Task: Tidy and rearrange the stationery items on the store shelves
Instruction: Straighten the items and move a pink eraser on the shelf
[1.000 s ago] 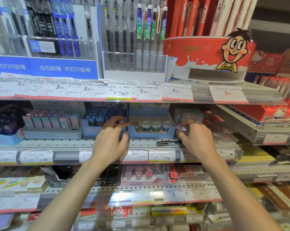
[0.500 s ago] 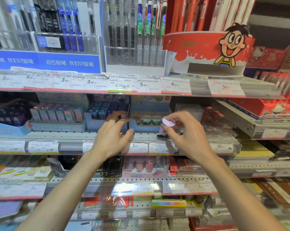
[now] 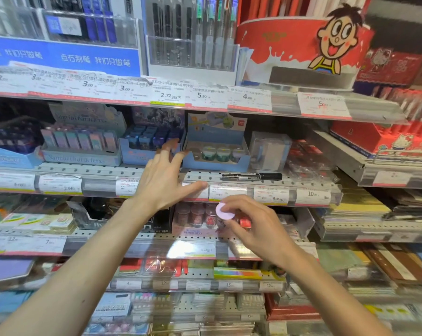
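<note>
store shelves (image 3: 156, 173) are filling the view. a small pink round item (image 3: 224, 211) is sitting pinched in the right hand (image 3: 256, 226), in front of the price strip, below a black marker (image 3: 252, 176) lying on the shelf. the left hand (image 3: 166, 180) is spreading empty beside a blue display box (image 3: 216, 162).

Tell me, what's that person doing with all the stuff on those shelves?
A person is tidying a stationery shelf in a shop. Their right hand pinches a small round lilac item in front of the lower shelf. Their left hand is spread open, reaching towards the blue display boxes above. A black marker lies loose along the shelf edge.
</note>
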The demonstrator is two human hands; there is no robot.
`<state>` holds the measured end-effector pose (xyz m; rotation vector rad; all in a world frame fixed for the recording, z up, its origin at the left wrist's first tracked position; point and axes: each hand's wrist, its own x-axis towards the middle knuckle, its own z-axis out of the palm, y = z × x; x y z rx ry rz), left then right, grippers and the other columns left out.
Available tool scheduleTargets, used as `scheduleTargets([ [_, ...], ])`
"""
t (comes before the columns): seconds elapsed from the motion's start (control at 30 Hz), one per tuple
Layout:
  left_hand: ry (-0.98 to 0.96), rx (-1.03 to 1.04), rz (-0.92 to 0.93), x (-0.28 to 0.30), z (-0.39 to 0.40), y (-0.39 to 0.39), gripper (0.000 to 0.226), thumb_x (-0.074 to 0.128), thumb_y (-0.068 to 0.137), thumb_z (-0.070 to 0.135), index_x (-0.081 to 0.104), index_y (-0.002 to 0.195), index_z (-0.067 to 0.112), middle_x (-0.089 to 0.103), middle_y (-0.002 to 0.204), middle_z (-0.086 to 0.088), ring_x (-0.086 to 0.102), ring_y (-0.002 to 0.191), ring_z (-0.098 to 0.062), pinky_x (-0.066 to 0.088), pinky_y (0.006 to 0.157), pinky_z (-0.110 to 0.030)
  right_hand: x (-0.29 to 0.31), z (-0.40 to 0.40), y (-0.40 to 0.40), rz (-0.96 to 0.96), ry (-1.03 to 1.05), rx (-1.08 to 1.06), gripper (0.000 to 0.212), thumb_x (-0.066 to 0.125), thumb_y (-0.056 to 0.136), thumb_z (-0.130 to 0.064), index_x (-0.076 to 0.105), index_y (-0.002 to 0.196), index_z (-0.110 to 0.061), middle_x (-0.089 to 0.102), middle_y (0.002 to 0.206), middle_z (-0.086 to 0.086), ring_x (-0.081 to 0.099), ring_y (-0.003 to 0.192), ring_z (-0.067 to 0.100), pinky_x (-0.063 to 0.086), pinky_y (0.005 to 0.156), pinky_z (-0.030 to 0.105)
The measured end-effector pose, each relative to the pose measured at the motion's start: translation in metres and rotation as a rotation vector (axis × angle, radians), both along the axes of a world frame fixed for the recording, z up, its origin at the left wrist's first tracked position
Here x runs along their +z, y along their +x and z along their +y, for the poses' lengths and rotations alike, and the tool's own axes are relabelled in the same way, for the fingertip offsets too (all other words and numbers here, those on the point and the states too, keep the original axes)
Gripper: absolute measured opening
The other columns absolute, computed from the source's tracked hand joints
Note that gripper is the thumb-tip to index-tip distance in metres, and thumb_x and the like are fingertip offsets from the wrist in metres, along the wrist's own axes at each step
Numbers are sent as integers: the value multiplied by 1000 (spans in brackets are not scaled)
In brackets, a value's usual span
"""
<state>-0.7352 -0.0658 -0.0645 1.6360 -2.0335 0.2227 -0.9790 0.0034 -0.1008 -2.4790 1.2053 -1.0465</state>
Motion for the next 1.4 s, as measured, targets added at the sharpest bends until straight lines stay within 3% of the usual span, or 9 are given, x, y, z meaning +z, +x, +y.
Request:
scheduleTargets([
  [0.33, -31, 0, 8, -5, -4, 0, 96, 45, 72, 88, 37, 145, 26, 30, 150, -12, 49, 121, -34, 46, 98, -45, -76, -22, -17, -55, -51, -240, 24, 64, 93, -13, 63, 117, -18, 60, 130, -7, 59, 114, 8, 47, 89, 18],
  [0.53, -34, 4, 13, -6, -3, -2, 95, 45, 73, 88, 37, 145, 27, 25, 154, -9, 48, 125, -33, 45, 101, -45, -85, -40, -10, -113, -23, -316, 16, 64, 94, -16, 65, 110, -17, 63, 107, -5, 61, 92, 11, 40, 74, 17],
  [0.7, -46, 10, 4, -7, -4, -2, 94, 45, 74, 87, 36, 146, 27, 23, 156, -9, 49, 125, -33, 45, 100, -45, -88, -63, -7, 67, 99, -381, 24, 63, 94, -28, 69, 114, -16, 71, 109, 1, 64, 101, 19, 47, 84, 29],
  [0.8, -46, 15, -3, -7, -4, -2, 94, 44, 74, 88, 36, 146, 27, 23, 155, -9, 49, 123, -33, 45, 99, -44, -86, -73, -3, 130, 125, -396, 24, 61, 94, -36, 71, 107, -19, 74, 101, 0, 66, 95, 22, 51, 83, 37],
  [1.07, -49, 19, -4, -9, -5, -2, 93, 45, 75, 86, 37, 145, 27, 29, 152, -10, 50, 121, -33, 45, 98, -45, -99, -84, -2, 187, 99, -401, 30, 57, 92, -46, 74, 106, -26, 75, 97, -7, 68, 89, 15, 53, 82, 37],
  [1.27, -57, 23, -14, -9, -6, -2, 93, 43, 75, 87, 38, 145, 26, 28, 153, -10, 52, 119, -34, 47, 96, -45, -99, -76, -4, 234, 58, -394, 33, 50, 95, -46, 74, 110, -29, 74, 103, -6, 65, 92, 20, 49, 86, 37],
  [1.4, -59, 21, -11, -9, -5, -2, 93, 43, 75, 87, 38, 145, 25, 29, 153, -11, 52, 119, -34, 47, 95, -45, -102, -69, -2, 267, 48, -401, 34, 49, 95, -41, 70, 115, -24, 69, 113, -5, 58, 106, 24, 45, 94, 39],
])
